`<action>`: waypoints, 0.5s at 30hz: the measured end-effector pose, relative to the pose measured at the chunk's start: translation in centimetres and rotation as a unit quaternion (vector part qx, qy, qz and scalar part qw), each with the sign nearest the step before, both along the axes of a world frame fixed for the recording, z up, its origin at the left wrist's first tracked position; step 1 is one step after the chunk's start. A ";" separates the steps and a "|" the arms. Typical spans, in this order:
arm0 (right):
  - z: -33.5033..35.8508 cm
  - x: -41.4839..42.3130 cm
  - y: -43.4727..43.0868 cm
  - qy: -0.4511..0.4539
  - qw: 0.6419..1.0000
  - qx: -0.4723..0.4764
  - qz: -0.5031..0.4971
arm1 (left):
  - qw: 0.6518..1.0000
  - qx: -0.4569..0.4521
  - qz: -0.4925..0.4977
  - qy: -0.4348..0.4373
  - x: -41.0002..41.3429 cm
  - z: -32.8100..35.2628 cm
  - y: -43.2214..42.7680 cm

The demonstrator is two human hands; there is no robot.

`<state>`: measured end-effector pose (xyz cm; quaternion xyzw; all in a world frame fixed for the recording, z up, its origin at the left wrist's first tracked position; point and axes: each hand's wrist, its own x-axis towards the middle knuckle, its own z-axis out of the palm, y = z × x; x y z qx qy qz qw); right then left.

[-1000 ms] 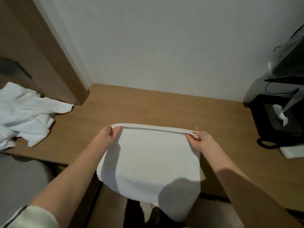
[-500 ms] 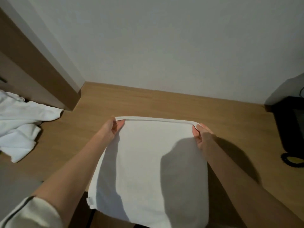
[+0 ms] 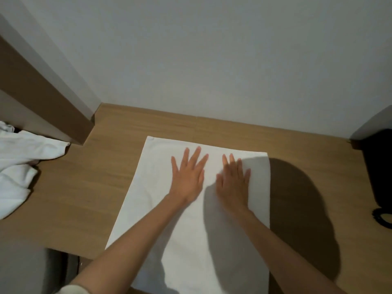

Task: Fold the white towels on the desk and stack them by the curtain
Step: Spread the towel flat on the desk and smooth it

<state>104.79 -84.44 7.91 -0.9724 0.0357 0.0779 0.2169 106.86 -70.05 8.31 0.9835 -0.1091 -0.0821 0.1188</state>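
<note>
Smoothing the white towel, lying flat on the desk and running lengthwise away from the body, overhanging the near edge. Pressing its far half with left hand and right hand, fingers straight, gripping nothing. Leaving crumpled towels well to the left.

The left hand and right hand were bare, as were both forearms. On the left arm, a cream-white sleeve ended near the elbow, at the lower left of the frame.
</note>
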 end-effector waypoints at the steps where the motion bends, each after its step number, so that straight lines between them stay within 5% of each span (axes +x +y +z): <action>1: -0.6 0.0 0.0 0.001 0.999 -0.045 0.003 | 1.000 0.031 0.005 0.003 0.1 -0.7 -0.3; 8: -1.7 0.6 -4.5 -0.044 0.993 -0.104 -0.030 | 0.982 0.085 0.169 -0.006 2.8 -2.9 4.4; 15: -0.8 0.7 -4.2 0.004 0.994 -0.101 -0.049 | 0.986 0.037 0.161 0.037 2.8 -0.9 5.6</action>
